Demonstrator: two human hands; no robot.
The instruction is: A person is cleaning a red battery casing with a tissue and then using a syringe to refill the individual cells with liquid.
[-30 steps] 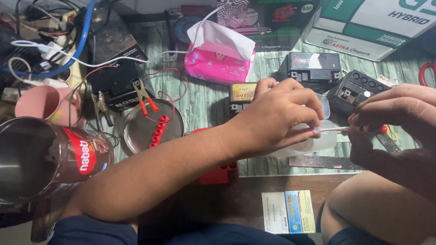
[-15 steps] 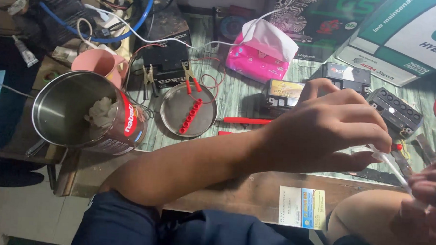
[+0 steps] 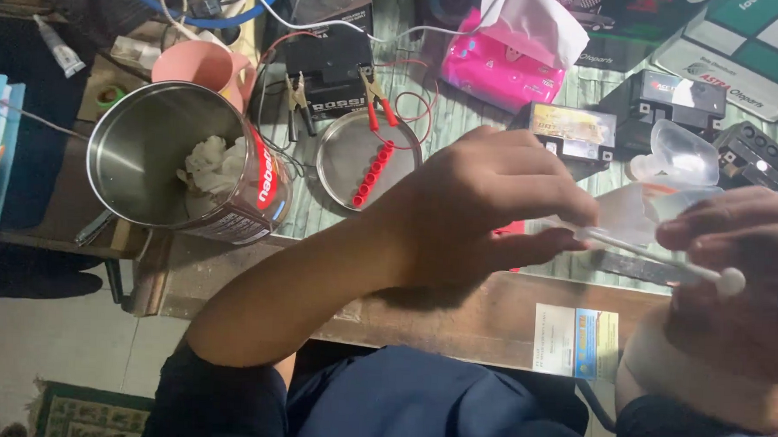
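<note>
My left hand (image 3: 486, 205) reaches across the bench from the left. Its finger and thumb are pinched on the near end of a thin clear tube (image 3: 641, 254). The tube slants down to the right and ends in a small white bulb (image 3: 732, 280). My right hand (image 3: 744, 295) grips that bulb end, close to my knee. Just behind the tube sits a clear plastic container (image 3: 656, 204) with a domed clear cap (image 3: 685, 153); the left fingertips touch its edge. Small black batteries (image 3: 572, 130) lie beyond it.
A steel can (image 3: 138, 159) with a crumpled rag stands at the left, a pink cup (image 3: 199, 62) behind it. A round metal dish (image 3: 344, 155) holds a row of red caps. Further back are a black battery with clip leads (image 3: 330, 67), a pink tissue pack (image 3: 501, 62) and boxes (image 3: 746, 51).
My right hand has come up and closer to the left hand, and the tube now lies flatter. The view has shifted left, so the can and dish sit nearer the centre.
</note>
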